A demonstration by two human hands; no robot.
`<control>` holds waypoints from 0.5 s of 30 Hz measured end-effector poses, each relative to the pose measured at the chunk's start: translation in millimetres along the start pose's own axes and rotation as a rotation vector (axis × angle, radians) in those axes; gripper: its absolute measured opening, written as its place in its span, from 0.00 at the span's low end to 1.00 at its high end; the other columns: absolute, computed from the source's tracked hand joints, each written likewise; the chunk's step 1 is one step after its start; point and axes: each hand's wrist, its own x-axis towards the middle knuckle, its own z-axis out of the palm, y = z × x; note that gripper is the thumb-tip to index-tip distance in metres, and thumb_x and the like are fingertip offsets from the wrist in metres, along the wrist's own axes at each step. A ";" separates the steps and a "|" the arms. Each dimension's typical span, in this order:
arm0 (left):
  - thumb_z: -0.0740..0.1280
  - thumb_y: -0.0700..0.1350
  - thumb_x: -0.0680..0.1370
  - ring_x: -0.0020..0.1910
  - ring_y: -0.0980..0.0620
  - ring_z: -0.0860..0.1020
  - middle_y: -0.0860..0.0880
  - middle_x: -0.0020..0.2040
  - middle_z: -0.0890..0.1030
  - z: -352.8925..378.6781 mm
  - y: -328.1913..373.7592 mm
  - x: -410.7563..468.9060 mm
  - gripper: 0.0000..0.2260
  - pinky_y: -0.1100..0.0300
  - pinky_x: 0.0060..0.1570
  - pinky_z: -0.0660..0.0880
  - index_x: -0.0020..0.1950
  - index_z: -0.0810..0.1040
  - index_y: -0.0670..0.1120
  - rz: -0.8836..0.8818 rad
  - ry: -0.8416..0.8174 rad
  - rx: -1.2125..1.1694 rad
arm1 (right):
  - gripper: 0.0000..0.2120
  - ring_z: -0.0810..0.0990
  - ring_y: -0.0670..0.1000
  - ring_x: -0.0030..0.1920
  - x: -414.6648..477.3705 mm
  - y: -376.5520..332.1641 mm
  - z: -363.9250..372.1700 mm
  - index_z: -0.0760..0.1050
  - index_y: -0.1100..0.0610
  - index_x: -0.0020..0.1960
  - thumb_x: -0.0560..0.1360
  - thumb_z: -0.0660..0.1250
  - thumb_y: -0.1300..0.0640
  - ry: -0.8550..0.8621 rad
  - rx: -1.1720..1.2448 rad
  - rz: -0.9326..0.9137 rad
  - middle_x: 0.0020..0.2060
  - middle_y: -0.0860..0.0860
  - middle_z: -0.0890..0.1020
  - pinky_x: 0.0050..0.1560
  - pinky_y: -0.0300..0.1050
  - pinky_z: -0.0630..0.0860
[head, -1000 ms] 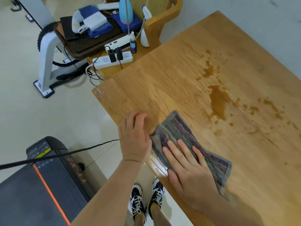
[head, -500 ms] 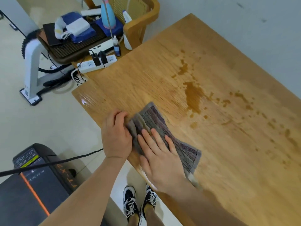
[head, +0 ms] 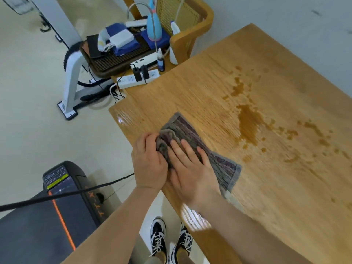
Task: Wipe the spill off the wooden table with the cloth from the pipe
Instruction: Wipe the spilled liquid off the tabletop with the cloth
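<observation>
Head view | my left hand (head: 149, 164) bunches cloth (head: 200, 145) edge, right hand (head: 190, 172) flat on it | spill (head: 247, 122) unwiped at 2 o'clock | next: push cloth there.

The near corner of the cloth (head: 192, 138) lay hidden under the right hand (head: 190, 172) and bunched against the left hand (head: 149, 164), so whether the left fingers pinched it could not be told; the right forearm was smeared by motion and covered part of the wooden table (head: 285, 197) edge. The table ran out of frame at the right and bottom; the spill (head: 247, 122) trailed toward the right edge in droplets too small to count; the treadmill (head: 47, 216) was cut off at the left and bottom; its panel print was unreadable.
</observation>
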 end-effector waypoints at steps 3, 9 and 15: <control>0.56 0.38 0.72 0.55 0.43 0.72 0.43 0.58 0.74 -10.0 -7.8 16.5 0.17 0.46 0.54 0.72 0.59 0.74 0.42 0.077 0.013 0.017 | 0.25 0.54 0.50 0.78 -50.9 10.0 -4.1 0.61 0.49 0.77 0.82 0.50 0.45 -0.032 -0.016 -0.091 0.77 0.45 0.61 0.73 0.57 0.53; 0.57 0.42 0.79 0.64 0.46 0.69 0.45 0.63 0.72 -39.2 -52.1 116.0 0.14 0.56 0.61 0.66 0.63 0.72 0.44 -0.253 0.192 0.010 | 0.24 0.51 0.50 0.79 17.9 -20.6 -2.7 0.59 0.47 0.78 0.83 0.48 0.44 -0.018 0.052 -0.090 0.77 0.44 0.60 0.74 0.58 0.50; 0.53 0.47 0.80 0.36 0.48 0.69 0.50 0.31 0.69 -23.3 -65.7 161.7 0.16 0.55 0.35 0.59 0.34 0.68 0.44 -0.524 0.074 -0.090 | 0.24 0.51 0.49 0.79 122.7 -60.9 -2.2 0.61 0.48 0.77 0.83 0.47 0.45 0.018 0.042 0.027 0.78 0.45 0.60 0.76 0.57 0.46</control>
